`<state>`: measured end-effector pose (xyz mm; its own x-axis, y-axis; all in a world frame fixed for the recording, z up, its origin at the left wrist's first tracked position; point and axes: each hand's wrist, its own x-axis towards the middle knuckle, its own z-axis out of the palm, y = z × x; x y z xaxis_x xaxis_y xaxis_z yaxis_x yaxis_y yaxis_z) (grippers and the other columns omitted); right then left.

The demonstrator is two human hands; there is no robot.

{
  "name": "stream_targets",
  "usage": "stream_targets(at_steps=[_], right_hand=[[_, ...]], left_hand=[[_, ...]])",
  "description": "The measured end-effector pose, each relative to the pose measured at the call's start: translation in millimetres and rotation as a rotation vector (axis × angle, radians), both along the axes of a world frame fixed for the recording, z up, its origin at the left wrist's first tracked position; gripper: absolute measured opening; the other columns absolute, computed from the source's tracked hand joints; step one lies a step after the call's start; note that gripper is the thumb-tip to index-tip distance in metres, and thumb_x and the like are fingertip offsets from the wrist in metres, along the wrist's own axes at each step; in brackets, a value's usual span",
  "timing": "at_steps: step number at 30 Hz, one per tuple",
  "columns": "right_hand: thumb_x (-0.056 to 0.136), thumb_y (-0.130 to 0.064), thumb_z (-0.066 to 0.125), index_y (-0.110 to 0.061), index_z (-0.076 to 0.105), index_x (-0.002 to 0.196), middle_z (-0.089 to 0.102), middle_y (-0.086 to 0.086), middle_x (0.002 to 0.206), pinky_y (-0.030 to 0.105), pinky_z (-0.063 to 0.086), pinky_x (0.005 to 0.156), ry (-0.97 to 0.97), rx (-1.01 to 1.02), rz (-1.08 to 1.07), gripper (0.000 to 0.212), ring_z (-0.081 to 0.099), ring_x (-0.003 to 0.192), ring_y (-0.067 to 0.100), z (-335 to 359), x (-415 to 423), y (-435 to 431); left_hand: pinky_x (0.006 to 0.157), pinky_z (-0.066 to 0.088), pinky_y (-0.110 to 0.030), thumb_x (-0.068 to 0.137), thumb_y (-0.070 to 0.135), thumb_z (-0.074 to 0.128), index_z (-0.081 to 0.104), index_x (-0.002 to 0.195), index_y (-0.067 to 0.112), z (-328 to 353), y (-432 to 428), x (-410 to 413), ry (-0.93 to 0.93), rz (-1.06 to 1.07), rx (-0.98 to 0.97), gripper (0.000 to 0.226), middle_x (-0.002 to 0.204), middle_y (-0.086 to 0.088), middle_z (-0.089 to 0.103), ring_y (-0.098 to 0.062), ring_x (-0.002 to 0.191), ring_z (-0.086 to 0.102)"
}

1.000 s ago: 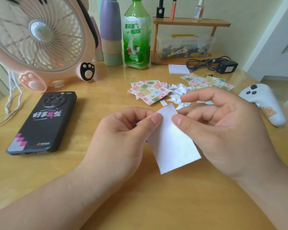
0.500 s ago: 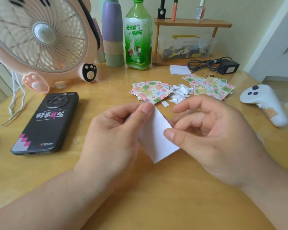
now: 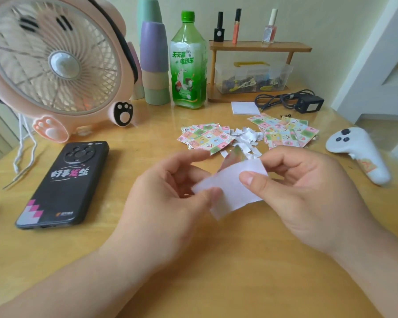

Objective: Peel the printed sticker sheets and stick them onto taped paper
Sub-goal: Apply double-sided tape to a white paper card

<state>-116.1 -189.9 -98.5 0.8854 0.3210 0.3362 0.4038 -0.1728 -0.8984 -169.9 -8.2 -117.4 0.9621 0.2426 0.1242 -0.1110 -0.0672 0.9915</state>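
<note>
Mid-peel: pinching white sheet [image 3: 236,191] between left hand [image 3: 170,196] and right hand [image 3: 313,198] above bench [image 3: 216,267], shiny layer [image 3: 233,157] curling off top corner; next probably needs slow, even pull to separate without tearing.

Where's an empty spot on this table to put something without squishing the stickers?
Bare wood lies between the phone and the left hand, which pinches the white paper, and between the fan and the sticker sheets. It is crowded from those sheets across the paper scraps to the controller.

Phone [image 3: 62,183] left of hands [image 3: 239,193]; sticker sheets [image 3: 206,138] behind them; controller [image 3: 359,150] right.
</note>
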Motion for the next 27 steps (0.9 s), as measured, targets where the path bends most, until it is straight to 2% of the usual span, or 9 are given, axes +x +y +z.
stream_targets(at_steps=[2,3,5,8,12,15,17,23,27], right_hand=[[0.081,-0.024,0.075,-0.02,0.073,0.082,0.075,-0.001,0.083,0.047,0.059,0.074,-0.042,-0.046,0.033,0.004,0.072,0.076,0.024,-0.6,-1.7,-0.9],[0.081,-0.023,0.073,-0.022,0.074,0.081,0.076,-0.001,0.088,0.051,0.058,0.078,-0.076,-0.062,0.054,0.001,0.073,0.083,0.024,-2.1,-2.8,-0.8],[0.081,-0.018,0.074,-0.024,0.072,0.079,0.076,-0.007,0.095,0.047,0.058,0.084,-0.13,-0.066,0.094,0.007,0.072,0.095,0.02,-4.1,-4.7,0.5],[0.081,-0.012,0.074,-0.019,0.07,0.08,0.072,-0.007,0.101,0.042,0.057,0.081,-0.194,-0.042,0.129,0.008,0.068,0.108,0.021,-6.1,-4.0,1.0],[0.079,-0.012,0.076,-0.021,0.068,0.078,0.065,-0.002,0.109,0.021,0.05,0.07,-0.231,0.0,0.1,0.011,0.064,0.102,0.017,-6.7,-0.2,0.7],[0.077,-0.016,0.077,-0.018,0.069,0.076,0.065,0.002,0.108,0.015,0.05,0.07,-0.162,0.056,0.068,0.008,0.064,0.098,0.009,-5.7,4.0,-0.8],[0.075,-0.02,0.078,-0.016,0.072,0.073,0.069,-0.004,0.1,0.015,0.051,0.072,-0.091,0.066,0.061,0.008,0.066,0.094,0.007,-5.5,7.9,-2.4],[0.077,-0.03,0.078,-0.017,0.074,0.079,0.072,0.006,0.078,0.045,0.054,0.069,-0.101,-0.009,0.045,0.014,0.066,0.075,0.03,-7.7,7.2,-2.4],[0.076,-0.031,0.079,-0.017,0.073,0.081,0.072,0.01,0.078,0.052,0.052,0.065,-0.095,0.009,0.043,0.016,0.066,0.073,0.035,-6.2,6.3,-2.3]], left_hand=[[0.077,0.059,-0.033,0.084,0.003,0.079,0.076,0.096,0.024,1.5,-1.5,-3.0,0.083,-0.056,0.135,0.025,0.081,0.001,0.078,-0.02,0.074,0.075],[0.071,0.057,-0.025,0.084,0.011,0.081,0.078,0.088,0.022,1.4,-1.4,-3.8,0.12,-0.08,0.175,0.012,0.079,0.004,0.078,-0.015,0.071,0.075],[0.064,0.052,-0.02,0.082,0.028,0.082,0.079,0.079,0.019,3.5,-1.2,-5.2,0.197,-0.112,0.182,0.01,0.074,0.003,0.078,-0.016,0.068,0.073],[0.078,0.058,-0.033,0.078,0.031,0.083,0.079,0.076,0.013,4.8,-0.5,-3.6,0.233,-0.126,0.041,0.018,0.076,-0.008,0.078,-0.027,0.074,0.076],[0.07,0.06,-0.033,0.069,0.027,0.084,0.078,0.069,0.01,4.3,-0.9,-2.6,0.243,-0.161,-0.114,0.018,0.079,-0.018,0.077,-0.031,0.071,0.075],[0.084,0.059,-0.045,0.068,0.024,0.092,0.077,0.066,0.013,0.0,0.4,-1.5,0.237,-0.167,-0.135,0.019,0.082,-0.018,0.077,-0.032,0.073,0.075],[0.087,0.058,-0.048,0.071,0.025,0.083,0.077,0.07,0.013,-2.7,0.4,-1.0,0.236,-0.186,-0.162,0.015,0.085,-0.019,0.077,-0.033,0.076,0.074],[0.075,0.054,-0.029,0.08,0.033,0.08,0.079,0.081,0.009,-0.1,0.0,-4.6,0.247,-0.285,-0.041,0.023,0.079,-0.015,0.077,-0.024,0.074,0.074],[0.081,0.059,-0.037,0.083,0.035,0.076,0.078,0.079,0.005,0.4,-0.1,-3.8,0.249,-0.298,-0.054,0.029,0.08,-0.018,0.077,-0.032,0.075,0.075]])
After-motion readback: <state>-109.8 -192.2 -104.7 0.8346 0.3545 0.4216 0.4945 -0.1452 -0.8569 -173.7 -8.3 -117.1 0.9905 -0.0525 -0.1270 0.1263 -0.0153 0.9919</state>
